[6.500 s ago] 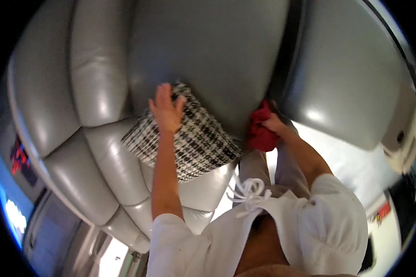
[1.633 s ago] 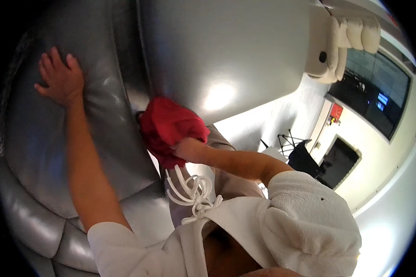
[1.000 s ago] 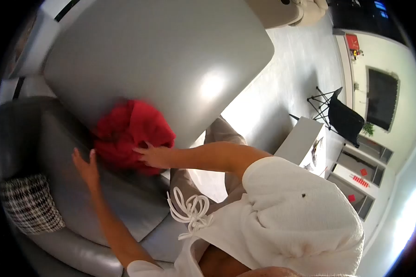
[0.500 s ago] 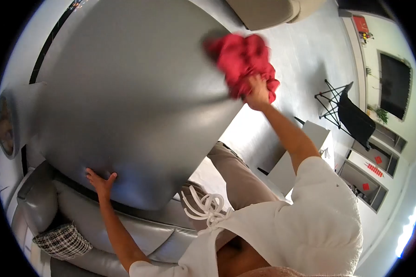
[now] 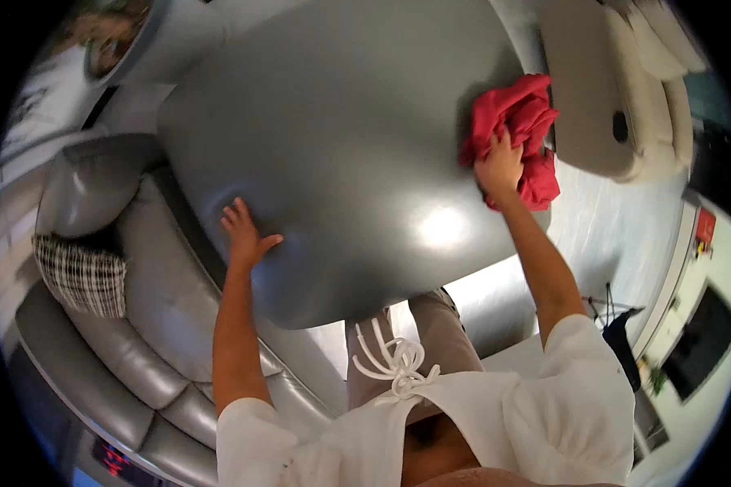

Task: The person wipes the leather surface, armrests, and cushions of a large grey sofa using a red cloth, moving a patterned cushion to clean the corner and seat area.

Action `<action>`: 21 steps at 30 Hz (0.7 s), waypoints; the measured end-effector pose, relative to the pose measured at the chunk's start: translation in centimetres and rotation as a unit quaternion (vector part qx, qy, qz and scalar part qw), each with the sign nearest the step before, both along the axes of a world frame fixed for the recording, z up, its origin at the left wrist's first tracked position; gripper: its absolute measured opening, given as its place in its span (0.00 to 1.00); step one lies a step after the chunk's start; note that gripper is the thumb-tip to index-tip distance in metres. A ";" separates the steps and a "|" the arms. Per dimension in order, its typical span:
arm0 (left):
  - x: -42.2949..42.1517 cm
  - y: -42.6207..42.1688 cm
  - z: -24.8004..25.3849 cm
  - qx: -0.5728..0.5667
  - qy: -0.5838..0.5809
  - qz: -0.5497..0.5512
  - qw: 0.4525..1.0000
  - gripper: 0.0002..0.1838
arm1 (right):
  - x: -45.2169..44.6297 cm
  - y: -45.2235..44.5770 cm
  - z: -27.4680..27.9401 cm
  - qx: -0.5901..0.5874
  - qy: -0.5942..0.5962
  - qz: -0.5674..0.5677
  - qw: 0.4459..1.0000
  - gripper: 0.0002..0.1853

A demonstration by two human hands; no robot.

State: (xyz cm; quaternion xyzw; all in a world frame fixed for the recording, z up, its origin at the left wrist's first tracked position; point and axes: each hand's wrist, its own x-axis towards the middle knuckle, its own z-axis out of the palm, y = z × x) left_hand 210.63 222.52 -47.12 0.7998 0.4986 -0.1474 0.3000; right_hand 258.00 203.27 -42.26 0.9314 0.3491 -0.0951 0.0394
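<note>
A large grey table (image 5: 341, 146) with a smooth, shiny top and rounded corners spreads out before me. Near its left edge my left hand (image 5: 247, 237) rests on the top, fingers and thumb apart, holding nothing. My right hand (image 5: 500, 166) grips a crumpled red cloth (image 5: 518, 109) against the table's right edge. Part of the cloth hangs over that edge, and the fingertips are partly hidden in its folds.
Along the left curves a grey leather sofa (image 5: 170, 325) with a checked cushion (image 5: 85, 274). A beige armchair (image 5: 601, 89) stands close beyond the table's right edge. Farther right are a black folding chair (image 5: 621, 345) and a wall-mounted dark screen (image 5: 698, 341).
My right hand has moved the red cloth along the right edge, toward the beige armchair. My view has turned, and the left hand stays spread on the table.
</note>
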 end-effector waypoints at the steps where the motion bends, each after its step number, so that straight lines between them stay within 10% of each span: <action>1: 0.4 0.1 0.7 -0.016 0.022 0.024 0.999 0.69 | -3.0 0.8 0.5 -0.021 0.001 0.055 0.998 0.29; 8: 3.3 -0.1 4.6 -0.055 0.091 0.083 0.991 0.67 | -19.8 6.6 5.1 -0.026 0.124 0.297 0.947 0.48; 16: 2.5 -0.6 3.4 -0.143 0.149 0.019 0.978 0.58 | -30.1 23.5 4.6 0.136 0.366 0.409 0.825 0.46; 21: 3.5 0.1 4.4 -0.114 0.137 0.062 0.982 0.55 | -37.1 32.7 0.0 0.096 0.237 0.681 0.686 0.47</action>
